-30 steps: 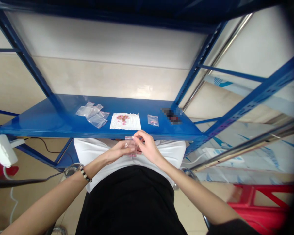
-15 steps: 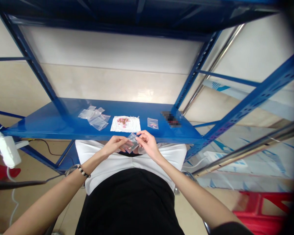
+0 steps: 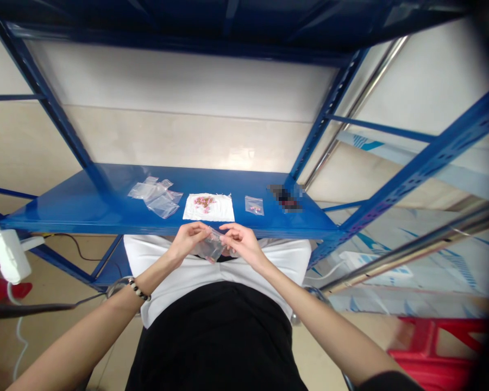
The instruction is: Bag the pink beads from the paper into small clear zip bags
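Observation:
A small clear zip bag hangs between my two hands, just in front of the shelf edge and over my lap. My left hand pinches its upper left side. The upper right side is gripped between the thumb and fingers of my right hand. A little something pinkish shows at the bag's bottom, too small to name. Beyond my hands a white cloth-like sheet lies on the shelf, bearing a heap of small pink and brown pieces.
Left on the blue shelf is a loose pile of clear zip bags. To the right lies a zip bag with a few pink pieces, then a blurred-out dark item. Blue uprights and an upper shelf frame the space.
The bag has turned more upright, its top edge now stretched between my hands. My right hand has come down slightly, and my left fingers have moved up to the bag's top.

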`<move>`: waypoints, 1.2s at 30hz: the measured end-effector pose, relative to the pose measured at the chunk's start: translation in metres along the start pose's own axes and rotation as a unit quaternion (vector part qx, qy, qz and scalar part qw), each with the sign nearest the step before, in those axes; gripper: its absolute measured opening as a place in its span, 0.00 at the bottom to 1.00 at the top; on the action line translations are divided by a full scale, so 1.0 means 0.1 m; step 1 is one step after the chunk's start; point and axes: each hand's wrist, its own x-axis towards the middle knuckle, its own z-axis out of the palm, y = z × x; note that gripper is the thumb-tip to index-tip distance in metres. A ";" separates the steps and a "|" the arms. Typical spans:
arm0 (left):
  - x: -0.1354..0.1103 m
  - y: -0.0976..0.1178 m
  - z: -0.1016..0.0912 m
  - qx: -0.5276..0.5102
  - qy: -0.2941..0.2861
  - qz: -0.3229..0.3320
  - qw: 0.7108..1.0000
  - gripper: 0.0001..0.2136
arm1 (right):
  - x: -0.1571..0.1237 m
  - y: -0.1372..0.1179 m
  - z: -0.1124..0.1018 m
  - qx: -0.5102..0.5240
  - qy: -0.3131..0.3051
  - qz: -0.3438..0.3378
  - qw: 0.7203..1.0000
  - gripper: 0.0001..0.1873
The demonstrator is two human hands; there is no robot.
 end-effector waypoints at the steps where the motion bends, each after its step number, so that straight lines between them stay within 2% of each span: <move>1: -0.01 0.02 0.00 -0.005 0.007 0.002 1.000 0.12 | 0.00 -0.01 -0.01 0.008 -0.001 0.014 1.000 0.20; 6: -0.03 0.06 0.02 -0.010 0.019 0.004 1.000 0.13 | 0.00 -0.05 -0.04 0.024 -0.005 0.050 0.998 0.16; 12: -0.03 0.06 0.03 0.008 0.046 0.029 0.998 0.13 | 0.01 -0.10 -0.06 0.038 -0.033 0.053 0.997 0.16; 20: -0.03 0.04 0.04 0.001 0.055 0.042 0.998 0.13 | 0.02 -0.09 -0.08 0.025 -0.022 0.038 0.999 0.17; 27: -0.02 0.06 0.01 -0.005 0.015 0.005 1.000 0.14 | 0.00 -0.08 -0.06 0.006 -0.042 0.038 0.998 0.18; 32: -0.03 0.02 0.03 0.006 -0.016 0.002 1.000 0.15 | -0.01 -0.13 -0.06 -0.010 -0.059 0.034 0.998 0.18; 36: -0.05 -0.02 0.08 0.007 -0.020 0.007 1.000 0.14 | 0.00 -0.12 -0.05 -0.019 -0.068 0.018 0.997 0.18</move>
